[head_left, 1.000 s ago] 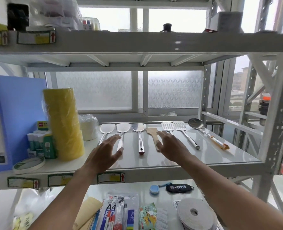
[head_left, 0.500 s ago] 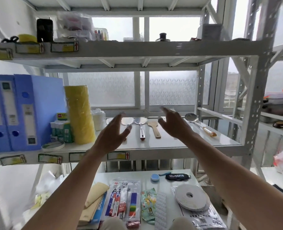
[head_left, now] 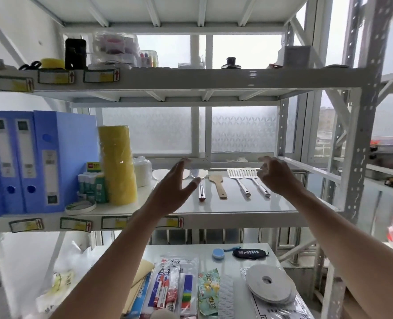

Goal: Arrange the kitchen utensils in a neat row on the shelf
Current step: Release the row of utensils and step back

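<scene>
On the middle shelf (head_left: 214,209) the job looks close to finished: the utensils lie side by side with handles pointing toward the person, heads toward the window. Going from the left, a pale round-headed utensil (head_left: 159,174) sits just beside the white roll, partly hidden by the left hand (head_left: 171,192), which hovers above the shelf with fingers spread and palm empty. At about three o'clock from that hand lies the steel spatula with a red-tipped handle (head_left: 201,188), its handle showing just past the thumb. Next comes the wooden spatula (head_left: 217,185), then the two slotted turners (head_left: 241,181), near each other and roughly parallel. The right hand (head_left: 275,178) floats above the shelf at three o'clock of the turners, fingers loosely curled and holding nothing; it covers whatever lies at the right end of the row, so I cannot tell how that piece sits. Judging from this, only small straightening of spacing or angle may remain, chiefly at the hidden ends under each hand.
</scene>
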Demonstrator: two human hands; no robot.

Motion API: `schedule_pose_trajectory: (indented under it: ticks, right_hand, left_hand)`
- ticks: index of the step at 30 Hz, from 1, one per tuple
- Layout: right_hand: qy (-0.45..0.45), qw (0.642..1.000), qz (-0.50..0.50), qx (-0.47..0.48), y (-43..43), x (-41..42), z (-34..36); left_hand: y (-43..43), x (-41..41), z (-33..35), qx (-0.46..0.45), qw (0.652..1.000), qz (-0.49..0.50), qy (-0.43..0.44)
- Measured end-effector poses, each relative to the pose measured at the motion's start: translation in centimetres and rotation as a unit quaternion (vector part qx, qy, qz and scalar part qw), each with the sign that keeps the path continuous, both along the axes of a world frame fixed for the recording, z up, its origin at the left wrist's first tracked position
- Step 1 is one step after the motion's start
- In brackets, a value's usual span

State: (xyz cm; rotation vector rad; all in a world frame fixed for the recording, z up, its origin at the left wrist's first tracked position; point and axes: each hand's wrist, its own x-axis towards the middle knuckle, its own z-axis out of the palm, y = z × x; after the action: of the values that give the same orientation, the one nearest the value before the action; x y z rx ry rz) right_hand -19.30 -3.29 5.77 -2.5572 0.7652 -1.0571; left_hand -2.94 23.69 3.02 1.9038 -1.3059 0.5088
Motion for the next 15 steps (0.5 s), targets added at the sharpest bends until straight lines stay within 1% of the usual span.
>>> schedule_pose_trajectory:
  ticks: [3,8,11,15]
  right_hand:
    - [0.040,0.999,-0.005,0.014,-2.5,1.8,-2.3]
    - [0.072,0.997,-0.015,0.024,-6.8,5.3,-5.4]
    - [0.108,0.993,-0.011,0.047,-9.7,7.5,-7.2]
    - [0.147,0.987,0.003,0.058,-12.4,9.5,-8.2]
  left_hand:
    - [-4.6,0.5,-1.1,0.021,1.000,-0.010,0.008]
    - [-13.5,0.9,-3.3,0.056,0.997,-0.054,0.028]
    - [-19.1,1.3,-4.7,0.111,0.990,-0.078,0.032]
    - [-25.0,2.2,-6.1,0.184,0.979,-0.067,0.045]
